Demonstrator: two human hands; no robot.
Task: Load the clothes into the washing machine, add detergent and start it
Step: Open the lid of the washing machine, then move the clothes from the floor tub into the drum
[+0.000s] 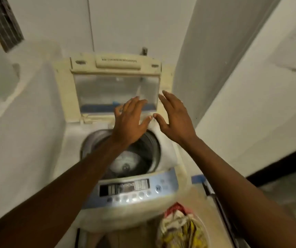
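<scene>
**Lid up, drum bare, laundry waiting by the front corner**

The washing machine (75, 135) has its lid (116, 68) folded upright against the back wall, so the drum (150, 145) is exposed. Only the agitator plate shows at the bottom, with no fabric inside.

Both hands are held flat with the fingers spread wide, and neither holds anything. The left hand (131, 120) reaches over the back of the drum opening towards the lower edge of the lid's window. The right hand (175, 117) is just beside it, near the lid's right corner. The blur hides whether either one touches the lid. Palms forward at that spot suggest they are there to steady the lid so it leans back and does not drop onto arms reaching in.

The clothes (181, 228) lie in a crumpled heap in a pale basket (206, 230) on the floor, off the machine's front right corner. They are close enough to be lifted straight across. The control panel (125, 188) runs along the front edge, within reach for starting. No detergent can be made out. Loading appears not yet begun.
</scene>
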